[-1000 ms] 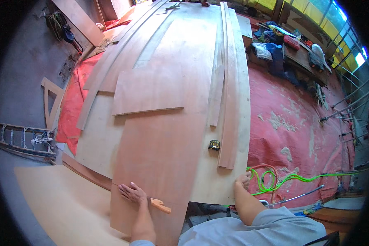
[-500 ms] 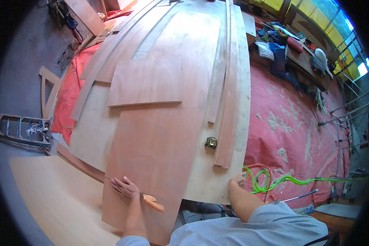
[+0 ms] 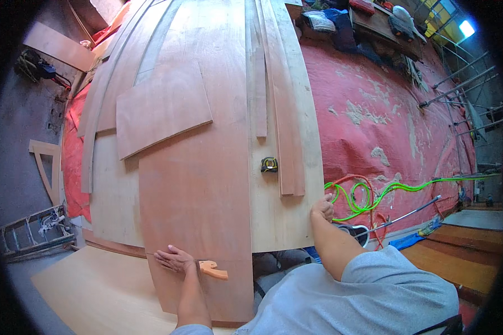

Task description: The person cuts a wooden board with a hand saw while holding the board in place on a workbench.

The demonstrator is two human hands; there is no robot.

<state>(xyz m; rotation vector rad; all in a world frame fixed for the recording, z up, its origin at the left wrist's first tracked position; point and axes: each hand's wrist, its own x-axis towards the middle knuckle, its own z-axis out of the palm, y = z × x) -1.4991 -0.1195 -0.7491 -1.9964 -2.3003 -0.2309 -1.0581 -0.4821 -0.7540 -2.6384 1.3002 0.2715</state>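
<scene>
My left hand [image 3: 176, 260] lies flat with spread fingers on the near left part of a long reddish plywood sheet [image 3: 195, 195]. Just right of it, on the same sheet, rests a handsaw [image 3: 213, 270] with an orange handle; its blade barely shows. At the right edge of the pale board [image 3: 282, 229] underneath, my right hand [image 3: 323, 209] is closed, fingers curled. Whether it grips that edge or something else is hidden. A smaller plywood panel [image 3: 162, 109] lies slantwise across the long sheet. On the pale board sits a black and yellow tape measure [image 3: 269, 164].
Long wooden strips [image 3: 288, 139] run along the board's right side. A green hose [image 3: 408, 187] loops over red sheeting [image 3: 363, 134] on the right. A ladder [image 3: 33, 234] and a triangular wooden frame [image 3: 47, 167] are at left. Another pale panel [image 3: 100, 290] lies below, near left.
My view has swung to the right. The long sheet's near end has shifted right over the pale board, and the smaller panel sits more slanted. Both hands keep their places on the boards.
</scene>
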